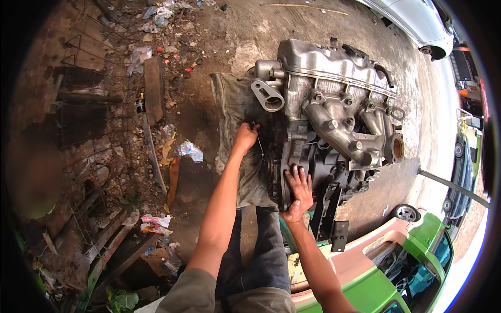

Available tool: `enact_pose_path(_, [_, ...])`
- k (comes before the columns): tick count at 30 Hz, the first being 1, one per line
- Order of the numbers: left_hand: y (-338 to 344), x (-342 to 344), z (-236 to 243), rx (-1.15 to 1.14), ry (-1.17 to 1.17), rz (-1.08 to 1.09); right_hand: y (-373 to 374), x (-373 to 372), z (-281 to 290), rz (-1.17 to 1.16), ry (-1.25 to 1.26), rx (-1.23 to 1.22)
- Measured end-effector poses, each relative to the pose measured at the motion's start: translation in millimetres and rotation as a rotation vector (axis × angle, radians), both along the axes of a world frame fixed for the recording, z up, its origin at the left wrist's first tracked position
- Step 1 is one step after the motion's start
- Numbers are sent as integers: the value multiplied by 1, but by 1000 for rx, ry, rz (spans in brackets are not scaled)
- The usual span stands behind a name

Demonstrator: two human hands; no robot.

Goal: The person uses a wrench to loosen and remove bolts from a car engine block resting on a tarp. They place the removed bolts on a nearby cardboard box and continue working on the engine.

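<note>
A large engine with a silvery metal valve cover and manifold stands in front of me, its lower block dark and greasy. My left hand is closed around a slim metal tool at the engine's left end. The thin shaft points down along that dark end face; its exact kind is too small to make out. My right hand lies against the dark lower block, fingers extended and palm pressed on its near edge. A dirty grey-brown cloth is spread under and beside the engine's left side.
Wooden planks, plastic scraps and rubble litter the ground at left. A black metal bracket juts out near my right forearm. A green and pink vehicle stands at lower right, a silver car at upper right.
</note>
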State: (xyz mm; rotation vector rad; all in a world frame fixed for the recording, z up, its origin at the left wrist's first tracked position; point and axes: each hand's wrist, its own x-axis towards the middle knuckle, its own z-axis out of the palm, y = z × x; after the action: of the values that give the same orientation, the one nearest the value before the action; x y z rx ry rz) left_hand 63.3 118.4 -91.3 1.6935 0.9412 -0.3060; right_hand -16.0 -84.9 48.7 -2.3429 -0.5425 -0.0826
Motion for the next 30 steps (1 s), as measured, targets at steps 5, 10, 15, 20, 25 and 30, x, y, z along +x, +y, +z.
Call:
enact_pose_path(5, [9,-4,-6,268,-81,-135,1,0,0,-6,1,13])
enact_pose_path(10, [11,-46,32,-120,-177,160,0,0,-2,-8,-9,17])
enact_pose_path(15, [-32,-108,47,-294,-457,401,0,0,0,-13,4,-1])
enact_pose_path(20, [-63,-147,47,-117,-333,294,2,0,2,-16,10,5])
enact_pose_path(25, [-80,-156,44,-68,-346,219,2,0,1,-20,8,-7])
enact_pose_path(30, [-91,-159,43,-47,-461,272,2,0,1,-8,-1,3])
